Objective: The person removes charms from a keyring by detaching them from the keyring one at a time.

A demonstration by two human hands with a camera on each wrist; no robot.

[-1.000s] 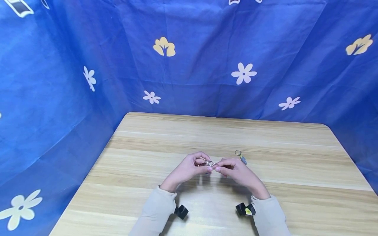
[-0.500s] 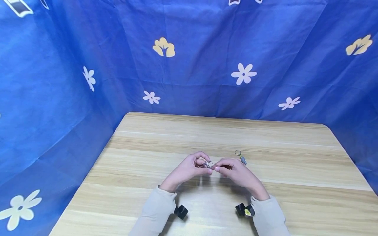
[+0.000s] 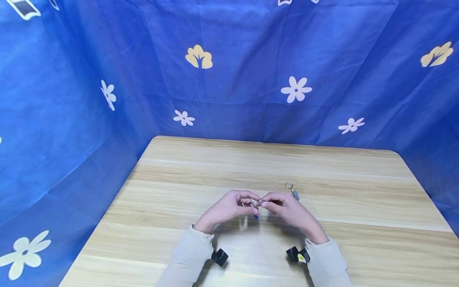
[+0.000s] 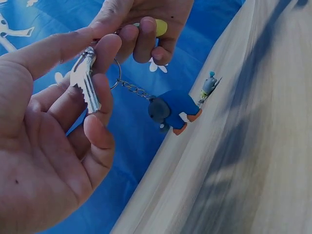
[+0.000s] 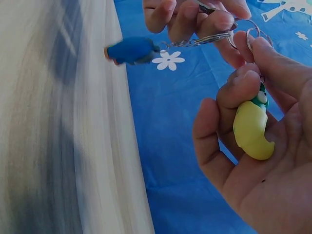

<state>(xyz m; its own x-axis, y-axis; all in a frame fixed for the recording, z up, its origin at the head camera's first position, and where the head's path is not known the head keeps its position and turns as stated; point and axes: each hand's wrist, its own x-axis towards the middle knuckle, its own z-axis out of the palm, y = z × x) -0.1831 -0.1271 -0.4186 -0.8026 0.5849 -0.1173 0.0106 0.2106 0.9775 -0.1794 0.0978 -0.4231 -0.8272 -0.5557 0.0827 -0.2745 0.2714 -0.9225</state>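
Note:
My left hand (image 3: 229, 208) pinches a silver key (image 4: 87, 82) between thumb and fingers, the toothed blade pointing down in the left wrist view. From its metal key ring (image 5: 214, 38) a short chain carries a blue elephant-like charm (image 4: 171, 108) with orange feet, hanging free. My right hand (image 3: 290, 208) meets the left fingertips and pinches a second ring at the thumb and index finger. A yellow charm (image 5: 251, 130) with a green top and a white eye hangs from that ring against the right palm. Fingers partly hide where the rings meet.
On the wooden table (image 3: 201, 163), just beyond my right hand, lies another keychain (image 3: 295, 195) with a grey-blue figure and a metal ring. A blue curtain (image 3: 244, 99) with flower prints surrounds the table's back and left side.
My left fingers have lowered and closed in towards the right fingertips, and the rings have turned between them. The blue charm now shows below the left fingertips. The right hand has barely moved.

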